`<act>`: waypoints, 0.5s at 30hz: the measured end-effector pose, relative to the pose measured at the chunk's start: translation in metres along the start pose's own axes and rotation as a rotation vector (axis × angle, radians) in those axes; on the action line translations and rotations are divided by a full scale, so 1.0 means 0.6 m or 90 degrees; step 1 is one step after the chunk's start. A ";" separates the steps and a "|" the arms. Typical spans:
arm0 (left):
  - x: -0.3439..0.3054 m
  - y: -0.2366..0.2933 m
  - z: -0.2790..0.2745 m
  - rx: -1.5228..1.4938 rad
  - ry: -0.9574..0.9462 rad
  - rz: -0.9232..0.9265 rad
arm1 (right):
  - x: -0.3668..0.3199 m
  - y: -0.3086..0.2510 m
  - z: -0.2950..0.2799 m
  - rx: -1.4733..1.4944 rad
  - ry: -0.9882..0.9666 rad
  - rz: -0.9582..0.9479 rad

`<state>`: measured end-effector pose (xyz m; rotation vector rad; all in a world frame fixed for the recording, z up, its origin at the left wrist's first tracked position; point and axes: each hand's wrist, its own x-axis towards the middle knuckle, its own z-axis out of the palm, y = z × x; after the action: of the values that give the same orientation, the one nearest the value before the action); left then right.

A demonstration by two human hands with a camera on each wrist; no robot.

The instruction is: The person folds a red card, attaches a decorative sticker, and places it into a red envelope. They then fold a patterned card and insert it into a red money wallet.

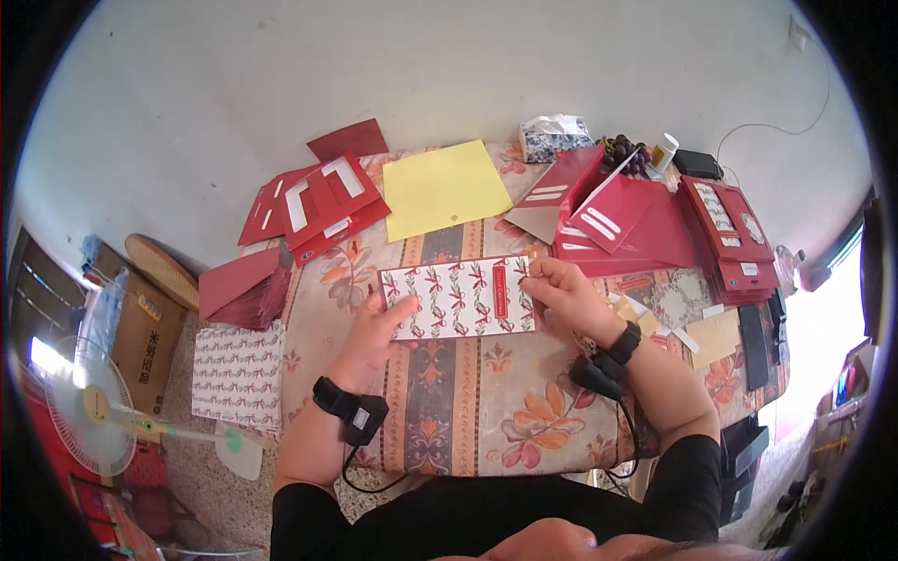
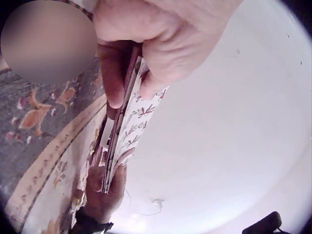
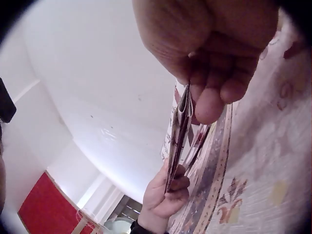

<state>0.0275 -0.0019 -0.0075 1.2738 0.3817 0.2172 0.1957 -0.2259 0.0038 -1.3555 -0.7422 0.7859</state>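
Both hands hold a long greeting card [image 1: 458, 297] over the table, its white front printed with green sprigs and red bows. A red label [image 1: 500, 288] sits toward its right end, and a dark red edge shows along the top. My left hand [image 1: 371, 338] pinches the left end, thumb on the printed face and fingers behind. At the right end my right hand [image 1: 564, 292] pinches the upper corner between thumb and curled fingers. Seen edge-on in the right wrist view, the card [image 3: 179, 131] shows several thin layers. Its back face is hidden in the head view.
Red cardboard pieces [image 1: 327, 201] lie at the back left, beside a yellow sheet [image 1: 444, 192]. Dark red folders [image 1: 636, 224], grapes [image 1: 622, 154] and a tissue pack [image 1: 554, 138] are at the back right. A patterned stack [image 1: 238, 379] is at left; stacked red cards [image 1: 730, 234] stand at right.
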 end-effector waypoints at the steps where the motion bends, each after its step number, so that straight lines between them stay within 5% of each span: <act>1: 0.000 0.000 0.000 0.000 0.001 -0.012 | 0.000 -0.001 0.001 0.000 0.000 0.000; 15: 0.003 0.000 -0.006 -0.024 0.002 -0.063 | -0.004 -0.005 0.002 0.037 0.001 0.014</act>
<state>0.0280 0.0019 -0.0085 1.2149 0.4397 0.1419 0.1937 -0.2276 0.0068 -1.3147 -0.6991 0.8179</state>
